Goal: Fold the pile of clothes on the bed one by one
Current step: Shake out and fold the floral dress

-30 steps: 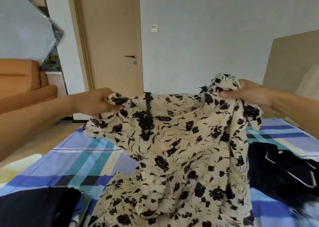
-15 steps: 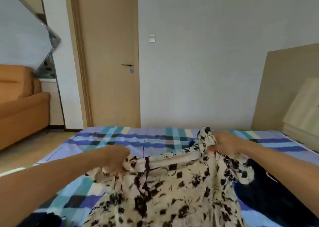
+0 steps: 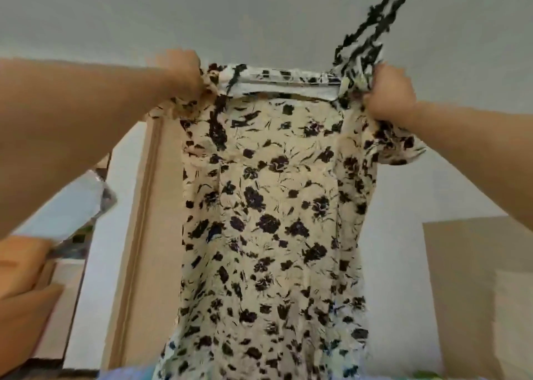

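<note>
The dress (image 3: pixel 274 206) hangs in the air in the middle of the view. The left hand (image 3: pixel 184 73), at about 11 o'clock, grips one top corner with curled fingers. The right hand (image 3: pixel 389 96), at about 1 o'clock, grips the other top corner the same way. The top edge is pulled straight between them. A black strap (image 3: pixel 375 19) sticks up above the right hand. The rest of the dress drops down to 6 o'clock, where a little strip of the blue bed (image 3: pixel 127 375) shows.

I think this dress is only being opened out. It has no fold in it yet. It needs to be laid flat on the bed and folded. The pile is out of view, so I cannot tell how many clothes are left.
</note>
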Action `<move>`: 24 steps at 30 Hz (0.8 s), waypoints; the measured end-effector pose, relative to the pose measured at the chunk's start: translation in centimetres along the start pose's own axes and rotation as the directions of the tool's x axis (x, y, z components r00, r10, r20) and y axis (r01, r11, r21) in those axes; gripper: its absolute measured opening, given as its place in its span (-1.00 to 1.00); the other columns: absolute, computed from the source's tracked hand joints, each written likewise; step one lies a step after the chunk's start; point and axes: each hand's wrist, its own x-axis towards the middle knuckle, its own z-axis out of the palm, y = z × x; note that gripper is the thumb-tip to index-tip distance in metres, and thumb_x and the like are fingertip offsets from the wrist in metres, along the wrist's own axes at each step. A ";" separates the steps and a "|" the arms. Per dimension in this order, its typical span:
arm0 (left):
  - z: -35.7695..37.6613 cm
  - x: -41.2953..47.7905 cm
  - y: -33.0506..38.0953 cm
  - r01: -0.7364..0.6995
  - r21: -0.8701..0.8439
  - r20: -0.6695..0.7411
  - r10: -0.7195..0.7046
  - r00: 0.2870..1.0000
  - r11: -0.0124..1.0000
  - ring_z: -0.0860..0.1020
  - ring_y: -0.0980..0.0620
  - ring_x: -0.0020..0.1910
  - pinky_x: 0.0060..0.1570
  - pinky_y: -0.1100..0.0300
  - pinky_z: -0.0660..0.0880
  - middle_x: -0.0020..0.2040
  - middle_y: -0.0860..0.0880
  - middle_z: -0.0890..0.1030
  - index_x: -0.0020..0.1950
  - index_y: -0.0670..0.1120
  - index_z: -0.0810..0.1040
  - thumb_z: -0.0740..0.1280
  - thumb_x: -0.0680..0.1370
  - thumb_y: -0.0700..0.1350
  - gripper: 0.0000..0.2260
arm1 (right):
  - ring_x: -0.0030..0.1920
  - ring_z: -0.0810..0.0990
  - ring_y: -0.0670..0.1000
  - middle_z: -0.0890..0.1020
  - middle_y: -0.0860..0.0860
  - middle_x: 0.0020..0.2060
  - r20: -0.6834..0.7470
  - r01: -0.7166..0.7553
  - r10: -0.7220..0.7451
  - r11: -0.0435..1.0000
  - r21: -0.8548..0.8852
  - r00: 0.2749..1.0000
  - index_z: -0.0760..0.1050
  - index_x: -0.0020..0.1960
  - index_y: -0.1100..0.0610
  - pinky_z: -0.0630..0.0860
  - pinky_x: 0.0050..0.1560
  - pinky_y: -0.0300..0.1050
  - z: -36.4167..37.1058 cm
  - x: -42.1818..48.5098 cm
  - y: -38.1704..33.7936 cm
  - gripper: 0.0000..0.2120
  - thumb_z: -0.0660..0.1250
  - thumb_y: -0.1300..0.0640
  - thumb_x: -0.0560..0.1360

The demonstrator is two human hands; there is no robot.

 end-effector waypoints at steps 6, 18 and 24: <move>2.1 -2.8 -1.9 -0.071 0.008 0.183 0.069 0.981 0.997 0.54 -0.16 -0.15 -0.10 -0.01 0.57 -0.15 -0.13 0.54 0.05 -0.23 0.51 0.40 0.52 -0.14 -0.79 | -0.04 0.50 0.17 0.54 0.17 0.01 0.233 -0.183 0.141 0.969 0.169 0.962 0.40 0.04 0.21 0.39 -0.10 -0.02 1.1 -4.7 1.4 -0.75 0.43 0.13 0.54; 7.1 -16.8 -5.0 0.401 -0.542 0.783 0.269 0.561 0.739 0.33 -0.15 0.47 0.49 -0.03 0.19 0.43 -0.08 0.42 0.57 -0.09 0.09 0.62 0.33 0.03 -0.02 | 0.57 0.11 0.22 0.03 0.16 0.61 0.826 -0.542 0.145 0.813 0.214 0.544 -0.21 0.62 0.16 0.10 0.54 0.16 3.1 -18.6 7.1 0.15 0.54 0.02 0.34; 9.8 -21.2 -3.5 0.452 -0.546 0.783 0.237 0.575 0.705 0.47 0.03 0.26 0.48 -0.02 0.17 0.22 0.00 0.52 0.38 -0.20 0.39 0.51 0.45 0.04 -0.39 | 0.41 0.43 0.17 0.43 0.17 0.44 0.864 -0.697 0.137 0.657 0.287 0.485 0.14 0.55 0.18 0.30 0.47 0.12 5.1 -22.2 8.9 -0.03 0.62 0.05 0.31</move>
